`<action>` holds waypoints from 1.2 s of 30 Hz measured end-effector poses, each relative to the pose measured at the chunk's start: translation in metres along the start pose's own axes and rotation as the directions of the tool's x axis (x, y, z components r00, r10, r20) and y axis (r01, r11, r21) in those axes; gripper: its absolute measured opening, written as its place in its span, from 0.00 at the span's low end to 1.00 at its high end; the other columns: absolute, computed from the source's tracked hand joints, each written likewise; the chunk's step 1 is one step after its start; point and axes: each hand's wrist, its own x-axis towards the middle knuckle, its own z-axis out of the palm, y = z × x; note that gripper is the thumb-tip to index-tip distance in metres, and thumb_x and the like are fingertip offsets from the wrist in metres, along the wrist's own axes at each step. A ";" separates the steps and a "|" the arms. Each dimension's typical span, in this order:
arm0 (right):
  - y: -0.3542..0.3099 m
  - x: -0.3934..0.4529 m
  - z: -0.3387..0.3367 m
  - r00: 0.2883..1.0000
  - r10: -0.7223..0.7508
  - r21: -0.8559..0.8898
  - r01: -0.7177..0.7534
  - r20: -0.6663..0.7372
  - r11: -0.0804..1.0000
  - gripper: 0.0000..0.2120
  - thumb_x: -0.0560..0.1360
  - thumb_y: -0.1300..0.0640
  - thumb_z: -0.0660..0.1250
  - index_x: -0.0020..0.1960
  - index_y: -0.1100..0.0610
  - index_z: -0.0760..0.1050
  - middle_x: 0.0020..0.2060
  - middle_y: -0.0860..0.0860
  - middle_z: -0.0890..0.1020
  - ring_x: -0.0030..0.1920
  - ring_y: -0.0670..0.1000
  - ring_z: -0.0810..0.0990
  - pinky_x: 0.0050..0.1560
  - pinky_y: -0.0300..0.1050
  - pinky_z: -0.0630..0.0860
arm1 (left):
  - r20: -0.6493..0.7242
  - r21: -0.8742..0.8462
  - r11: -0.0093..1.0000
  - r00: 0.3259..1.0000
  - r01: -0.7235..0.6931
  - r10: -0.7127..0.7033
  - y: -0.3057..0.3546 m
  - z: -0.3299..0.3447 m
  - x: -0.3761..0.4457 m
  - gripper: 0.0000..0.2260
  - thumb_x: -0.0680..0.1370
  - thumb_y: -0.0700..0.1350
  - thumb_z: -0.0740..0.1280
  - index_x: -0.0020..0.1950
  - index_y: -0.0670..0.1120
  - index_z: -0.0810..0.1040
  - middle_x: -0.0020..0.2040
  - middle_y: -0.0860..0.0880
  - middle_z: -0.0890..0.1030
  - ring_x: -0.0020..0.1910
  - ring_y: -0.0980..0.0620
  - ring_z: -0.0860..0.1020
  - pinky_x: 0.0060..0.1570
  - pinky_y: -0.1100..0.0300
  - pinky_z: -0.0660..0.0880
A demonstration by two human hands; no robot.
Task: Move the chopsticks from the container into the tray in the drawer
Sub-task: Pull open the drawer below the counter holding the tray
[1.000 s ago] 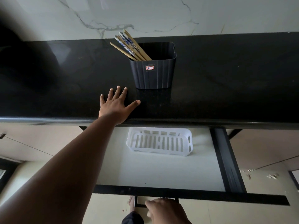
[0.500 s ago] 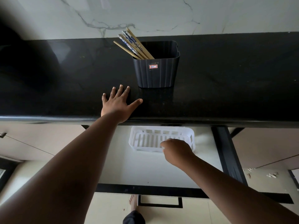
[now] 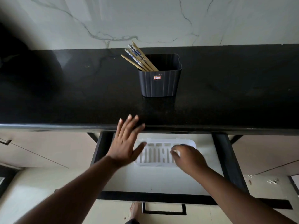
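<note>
Several chopsticks (image 3: 139, 58), some plain wood and some blue-patterned, lean to the left out of a dark ribbed container (image 3: 160, 81) on the black counter. Below the counter an open drawer (image 3: 161, 178) holds a white slotted tray (image 3: 155, 155). My left hand (image 3: 127, 141) hovers with fingers spread at the counter's front edge, over the tray's left end, holding nothing. My right hand (image 3: 188, 158) is over the tray's right end, fingers curled down at its rim; whether it grips the tray is unclear. Both hands are blurred.
The black counter (image 3: 64, 97) runs the whole width, with a marble wall behind. The drawer has dark side rails (image 3: 229, 160) and a dark handle (image 3: 163, 209) on its front. A bare foot (image 3: 134, 210) stands on the floor below.
My left hand has come off the counter top and drawn back toward the drawer. My right hand rose from the drawer handle to the tray's right end.
</note>
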 end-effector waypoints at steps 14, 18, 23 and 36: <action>0.037 0.008 -0.012 0.813 0.490 0.556 -0.577 0.315 0.598 0.25 0.79 0.44 0.61 0.72 0.54 0.68 0.64 0.53 0.76 0.60 0.55 0.75 0.56 0.49 0.73 | 0.734 -0.428 0.006 0.352 0.904 -0.581 0.038 0.004 -0.028 0.33 0.78 0.66 0.49 0.77 0.47 0.60 0.78 0.42 0.61 0.75 0.42 0.60 0.73 0.43 0.57; 0.034 -0.004 -0.010 0.798 0.488 0.542 -0.599 0.353 0.589 0.27 0.79 0.43 0.59 0.74 0.54 0.64 0.69 0.55 0.71 0.66 0.57 0.72 0.65 0.54 0.70 | 0.755 -0.313 0.106 0.315 0.944 -0.576 0.042 0.004 -0.034 0.34 0.79 0.66 0.50 0.76 0.44 0.62 0.75 0.41 0.65 0.72 0.43 0.66 0.70 0.48 0.61; 0.031 -0.010 -0.004 0.810 0.489 0.540 -0.583 0.325 0.607 0.31 0.78 0.42 0.59 0.76 0.54 0.59 0.74 0.54 0.66 0.70 0.57 0.68 0.64 0.51 0.67 | 0.697 -0.195 0.222 0.294 0.955 -0.654 0.045 0.009 -0.035 0.19 0.79 0.56 0.65 0.59 0.41 0.71 0.41 0.51 0.74 0.37 0.58 0.72 0.29 0.70 0.67; -0.027 0.005 -0.090 0.770 -0.289 -0.048 0.319 -0.569 0.946 0.15 0.75 0.54 0.67 0.59 0.60 0.79 0.56 0.57 0.82 0.59 0.60 0.79 0.57 0.53 0.76 | 0.053 0.138 0.934 0.940 0.328 -0.338 0.038 -0.046 0.036 0.28 0.79 0.65 0.52 0.75 0.53 0.64 0.78 0.51 0.59 0.78 0.49 0.49 0.72 0.49 0.49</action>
